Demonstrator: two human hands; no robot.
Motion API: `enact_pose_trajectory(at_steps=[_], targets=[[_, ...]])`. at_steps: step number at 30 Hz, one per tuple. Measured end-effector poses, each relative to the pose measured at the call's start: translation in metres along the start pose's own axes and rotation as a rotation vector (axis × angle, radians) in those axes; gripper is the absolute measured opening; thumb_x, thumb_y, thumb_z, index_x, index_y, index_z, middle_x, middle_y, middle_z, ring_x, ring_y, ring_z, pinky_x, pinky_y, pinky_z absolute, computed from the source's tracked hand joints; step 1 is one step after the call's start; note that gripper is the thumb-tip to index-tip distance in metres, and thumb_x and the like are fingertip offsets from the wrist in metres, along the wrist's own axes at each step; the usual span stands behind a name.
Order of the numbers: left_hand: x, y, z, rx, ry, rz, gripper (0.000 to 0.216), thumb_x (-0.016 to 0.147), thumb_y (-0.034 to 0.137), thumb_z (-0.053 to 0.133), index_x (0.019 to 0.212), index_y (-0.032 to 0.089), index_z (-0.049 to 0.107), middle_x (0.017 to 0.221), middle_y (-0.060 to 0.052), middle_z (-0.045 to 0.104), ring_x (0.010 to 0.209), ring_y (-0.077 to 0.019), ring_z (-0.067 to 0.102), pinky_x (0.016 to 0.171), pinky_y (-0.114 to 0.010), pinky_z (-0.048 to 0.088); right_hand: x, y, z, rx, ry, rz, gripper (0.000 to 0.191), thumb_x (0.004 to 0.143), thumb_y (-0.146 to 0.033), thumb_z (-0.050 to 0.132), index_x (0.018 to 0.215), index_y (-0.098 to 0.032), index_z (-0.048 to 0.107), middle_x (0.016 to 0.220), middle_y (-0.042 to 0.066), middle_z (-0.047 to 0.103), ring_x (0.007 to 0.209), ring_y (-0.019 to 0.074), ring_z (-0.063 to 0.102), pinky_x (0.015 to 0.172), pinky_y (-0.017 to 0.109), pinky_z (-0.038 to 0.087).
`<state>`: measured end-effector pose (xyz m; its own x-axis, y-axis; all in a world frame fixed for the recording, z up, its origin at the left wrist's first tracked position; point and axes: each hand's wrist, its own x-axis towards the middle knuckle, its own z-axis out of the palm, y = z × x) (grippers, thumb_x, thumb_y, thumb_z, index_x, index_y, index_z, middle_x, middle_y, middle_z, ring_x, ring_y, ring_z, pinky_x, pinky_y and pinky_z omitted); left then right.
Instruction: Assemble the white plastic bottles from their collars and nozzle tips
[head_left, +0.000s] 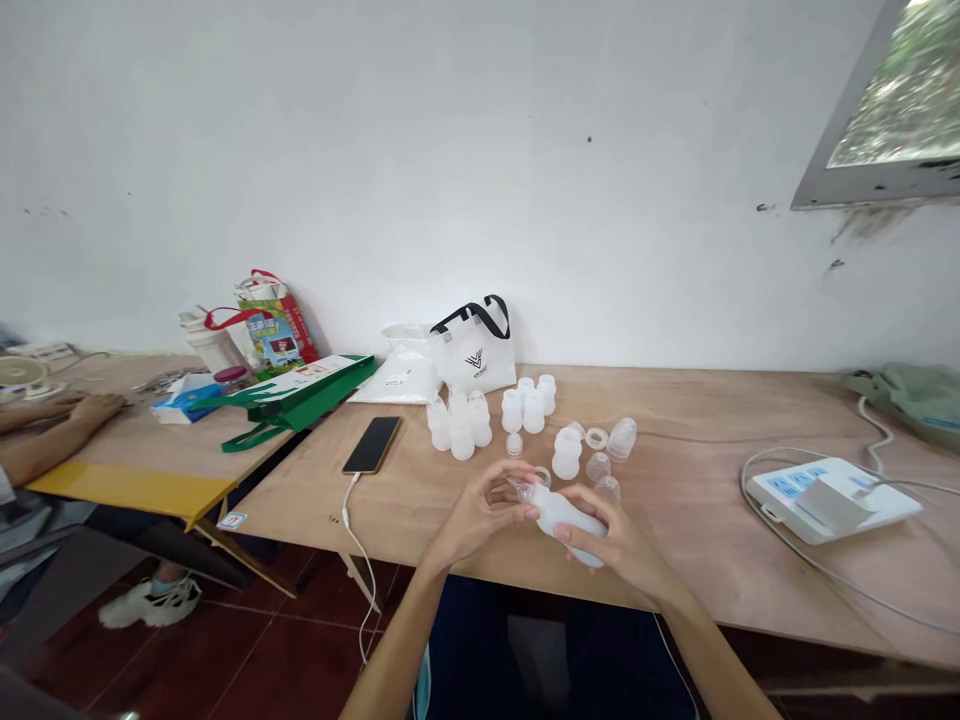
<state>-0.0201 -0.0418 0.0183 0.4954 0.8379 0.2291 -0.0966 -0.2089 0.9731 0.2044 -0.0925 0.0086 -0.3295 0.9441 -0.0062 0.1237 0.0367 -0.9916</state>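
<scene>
My right hand (611, 535) is wrapped around a white plastic bottle (568, 512) lying sideways over the near edge of the wooden table (705, 520). My left hand (480, 510) pinches a small clear teat (520, 487) at the bottle's mouth. Just beyond my hands stand several white bottles (459, 425), some capped, with a lone bottle (566, 453), a white ring (596, 438) and clear dome caps (622, 438) lying loose beside them.
A black phone (372, 444) lies left of the bottles, its white cable hanging off the edge. A white tote bag (475, 350) and plastic bag stand at the wall. A white power strip (832, 497) sits right. Another person's forearm (56, 425) rests on the left table.
</scene>
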Motion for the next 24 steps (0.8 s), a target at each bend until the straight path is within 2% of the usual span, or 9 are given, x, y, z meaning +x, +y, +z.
enact_pose_trajectory(at_steps=[3,7,10,13,15,17,19,21,24], targets=[[0.001,-0.003,0.003,-0.013,0.000,0.008,0.041,0.080,0.033,0.085,0.117,0.024,0.068,0.121,-0.008,0.071,0.117,-0.0254,0.065,0.095,-0.037,0.053,0.000,0.000,-0.002,0.040,-0.004,0.053,0.046,0.085,-0.062,0.072,0.116,-0.029,0.062,0.099,0.002,0.070,0.075,0.0194,0.071,0.052,0.026,0.051],[0.001,-0.005,0.007,-0.026,-0.031,0.007,0.035,0.085,0.034,0.081,0.116,0.023,0.070,0.128,-0.010,0.068,0.123,-0.0274,0.061,0.099,-0.039,0.052,0.000,0.001,-0.005,0.066,-0.051,0.089,0.048,0.086,-0.065,0.070,0.116,-0.028,0.060,0.091,0.003,0.073,0.076,0.0223,0.072,0.057,0.030,0.056],[0.002,-0.006,0.009,-0.061,0.012,0.009,0.048,0.081,0.033,0.084,0.125,0.025,0.064,0.134,-0.010,0.064,0.123,-0.0265,0.061,0.101,-0.041,0.051,-0.001,0.001,-0.008,0.025,-0.033,0.043,0.043,0.089,-0.063,0.066,0.115,-0.029,0.062,0.093,0.003,0.074,0.083,0.0247,0.073,0.066,0.035,0.059],[0.004,-0.006,0.008,-0.083,0.090,-0.010,0.061,0.078,0.035,0.087,0.131,0.026,0.057,0.140,-0.012,0.060,0.123,-0.0264,0.060,0.103,-0.042,0.050,-0.001,0.001,-0.017,-0.174,0.132,-0.036,0.038,0.091,-0.061,0.064,0.110,-0.029,0.067,0.105,0.004,0.074,0.100,0.0279,0.071,0.083,0.041,0.058],[0.005,-0.006,0.006,-0.046,0.130,-0.038,0.058,0.080,0.039,0.084,0.130,0.025,0.058,0.140,-0.013,0.060,0.123,-0.0264,0.060,0.104,-0.044,0.049,-0.002,0.002,-0.029,-0.315,0.280,-0.047,0.039,0.089,-0.061,0.064,0.110,-0.029,0.068,0.113,0.004,0.074,0.108,0.0292,0.069,0.089,0.042,0.056],[0.005,-0.007,0.004,0.006,0.151,-0.063,0.053,0.082,0.042,0.082,0.127,0.024,0.059,0.138,-0.012,0.061,0.120,-0.0254,0.061,0.105,-0.044,0.048,-0.003,0.005,-0.043,-0.429,0.422,-0.013,0.040,0.088,-0.060,0.064,0.111,-0.028,0.069,0.117,0.005,0.074,0.109,0.0303,0.069,0.089,0.042,0.055],[0.006,-0.009,0.002,0.049,0.150,-0.081,0.050,0.084,0.044,0.080,0.125,0.024,0.060,0.134,-0.011,0.064,0.118,-0.0243,0.062,0.104,-0.042,0.048,-0.006,0.009,-0.058,-0.523,0.505,0.034,0.040,0.087,-0.059,0.064,0.111,-0.028,0.070,0.115,0.005,0.075,0.106,0.0312,0.070,0.086,0.043,0.054],[0.006,-0.014,0.001,0.101,0.126,-0.104,0.047,0.085,0.046,0.078,0.124,0.024,0.062,0.127,-0.010,0.067,0.115,-0.0236,0.063,0.102,-0.040,0.048,-0.008,0.014,-0.069,-0.577,0.488,0.057,0.040,0.087,-0.059,0.064,0.111,-0.027,0.071,0.112,0.006,0.076,0.102,0.0319,0.071,0.083,0.043,0.054],[0.005,-0.024,0.003,0.224,0.078,-0.151,0.040,0.088,0.046,0.074,0.121,0.025,0.064,0.124,-0.008,0.068,0.104,-0.0221,0.066,0.095,-0.038,0.050,-0.009,0.020,-0.072,-0.596,0.377,0.050,0.040,0.090,-0.059,0.062,0.112,-0.027,0.070,0.112,0.006,0.076,0.102,0.0316,0.070,0.084,0.043,0.054]])
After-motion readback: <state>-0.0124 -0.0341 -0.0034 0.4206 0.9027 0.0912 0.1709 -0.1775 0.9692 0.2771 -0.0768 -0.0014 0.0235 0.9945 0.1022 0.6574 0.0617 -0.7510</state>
